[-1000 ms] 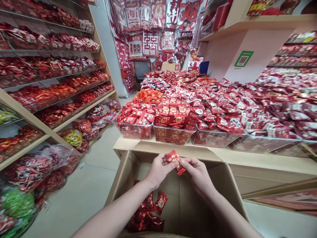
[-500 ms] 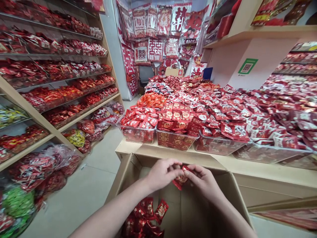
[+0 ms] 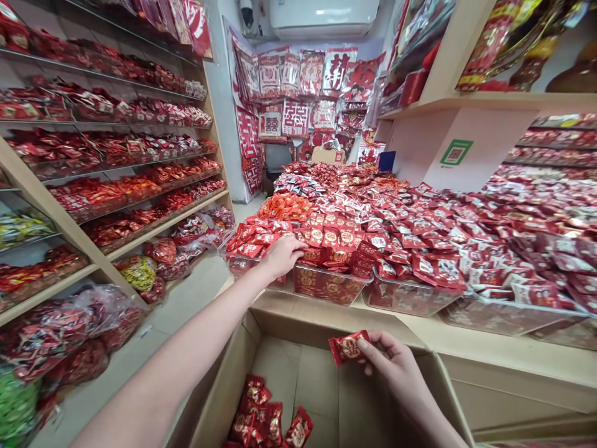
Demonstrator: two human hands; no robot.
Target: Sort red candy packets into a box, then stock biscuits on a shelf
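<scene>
My right hand (image 3: 389,361) pinches a red wrapped candy (image 3: 349,348) with gold print between thumb and fingers, above the cardboard box (image 3: 249,336). My left hand (image 3: 283,255) is stretched out to the front of the counter, its fingers apart at the edge of the gold-printed red packets (image 3: 332,239) in a clear plastic bin (image 3: 331,287). I cannot tell whether its fingertips touch them. A small pile of similar red candies (image 3: 256,420) lies at the near left of the box floor.
Several clear bins (image 3: 410,298) of red packets line the counter edge (image 3: 396,317). Left of the aisle stand shelves (image 3: 105,261) of red sweets, with bagged sweets (image 3: 88,330) on the floor. An upper shelf (image 3: 466,102) juts out at right.
My left hand has left the candy and moved forward and left to the bins. My right hand keeps hold of the candy, slightly lower and to the right. The view has tilted up.
</scene>
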